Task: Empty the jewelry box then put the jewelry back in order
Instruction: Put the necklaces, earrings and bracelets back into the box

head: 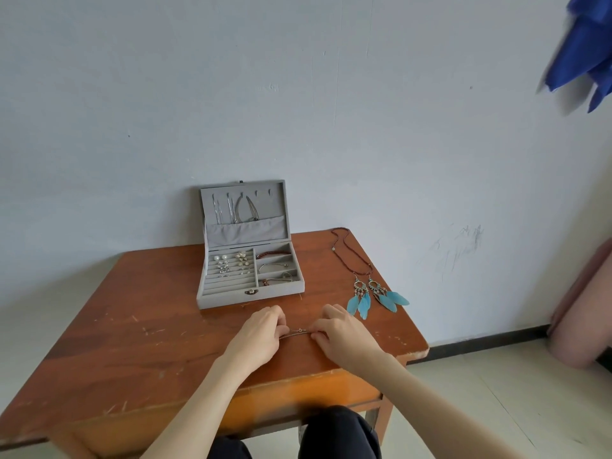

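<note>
An open grey jewelry box (231, 299) stands at the back of the wooden table (132, 342). Thin chains hang in its lid (245, 207). Earrings and rings fill the left slots, and bracelets lie in the right compartments. In front of the box, my left hand (261, 336) and my right hand (341, 332) each pinch an end of a thin silver chain (299, 332), stretched between them just above the table. A dark red beaded necklace (351, 253) and a pair of blue feather earrings (374, 299) lie on the table to the right of the box.
The table stands against a pale wall. Its right edge is close to the feather earrings. A pinkish cushion or seat (583, 313) sits at the far right, and blue fabric (586, 51) hangs at the top right. My dark-trousered knees (334, 435) show below the table's front edge.
</note>
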